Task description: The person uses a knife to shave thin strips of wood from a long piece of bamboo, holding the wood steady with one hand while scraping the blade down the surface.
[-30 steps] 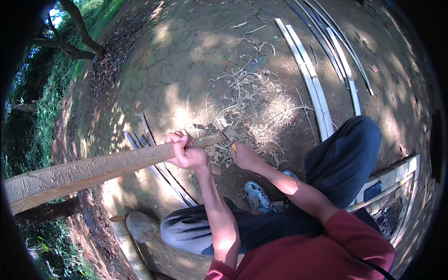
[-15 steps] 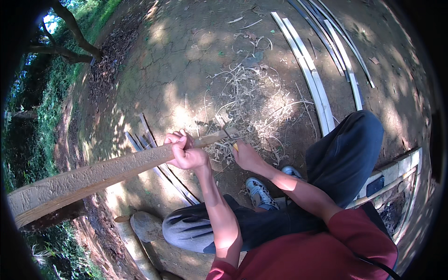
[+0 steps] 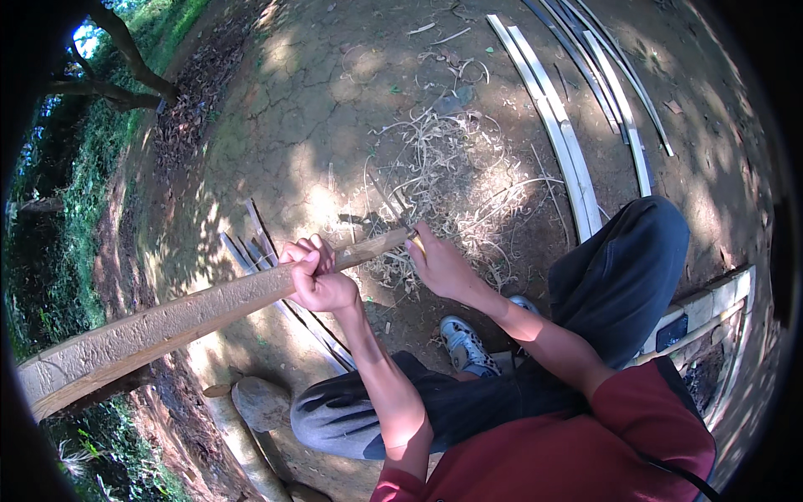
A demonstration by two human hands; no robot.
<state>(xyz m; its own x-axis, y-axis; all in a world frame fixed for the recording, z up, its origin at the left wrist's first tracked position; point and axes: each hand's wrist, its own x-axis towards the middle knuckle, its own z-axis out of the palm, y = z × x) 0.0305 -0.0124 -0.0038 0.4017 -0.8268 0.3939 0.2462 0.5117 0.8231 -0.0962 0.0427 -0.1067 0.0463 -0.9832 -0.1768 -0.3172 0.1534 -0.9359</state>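
A long, rough wooden beam (image 3: 167, 316) slants from the left edge up to the middle, narrowing toward its far end. My left hand (image 3: 318, 276) lies over the beam, its fingers curled in and thumb pressed down. What they pinch is hidden. At the beam's end, my right hand (image 3: 441, 262) is closed around a knife (image 3: 417, 243). A bit of the yellowish handle shows. Its dark, thin blade is hard to make out against the ground and beam tip.
Pale curled shavings (image 3: 452, 159) cover the soil beyond my hands. Long split strips (image 3: 552, 117) lie at the far right, and more strips (image 3: 314, 322) lie under the beam. A log (image 3: 242, 443) and a stone (image 3: 261, 403) sit at lower left. A slatted frame (image 3: 711, 314) stands right.
My left hand has slid left along the beam, away from the knife. My right hand has shifted slightly left and up, still on the knife. The beam has barely moved.
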